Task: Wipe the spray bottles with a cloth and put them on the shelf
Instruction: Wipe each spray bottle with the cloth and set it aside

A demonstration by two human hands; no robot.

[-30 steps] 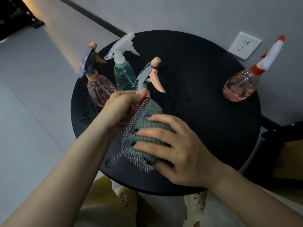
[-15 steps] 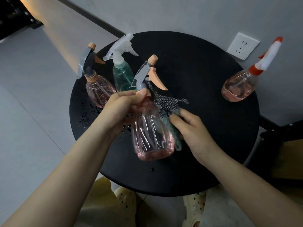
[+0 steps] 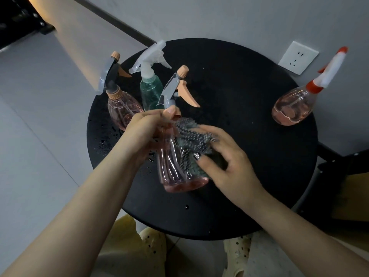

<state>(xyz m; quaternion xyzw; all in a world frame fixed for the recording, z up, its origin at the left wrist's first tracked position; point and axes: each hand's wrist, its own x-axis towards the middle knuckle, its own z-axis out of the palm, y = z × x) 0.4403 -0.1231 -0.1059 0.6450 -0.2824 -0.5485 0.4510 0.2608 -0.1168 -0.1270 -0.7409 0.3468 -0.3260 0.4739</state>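
Left hand (image 3: 143, 130) gripping the neck of a pink spray bottle (image 3: 175, 168), held over the round black desk (image 3: 239, 120). Right hand (image 3: 225, 162) pressing a grey-green cloth (image 3: 191, 140) against the bottle's side. Behind, near the desk's far left edge: a second pink bottle (image 3: 121, 108) and just beside it a green bottle (image 3: 150, 90), both upright. Well apart at the right edge, a pink bottle with a red-and-white sprayer (image 3: 293, 106). Water droplets (image 3: 107, 136) on the desk at left. White wall socket (image 3: 298, 57) beyond.
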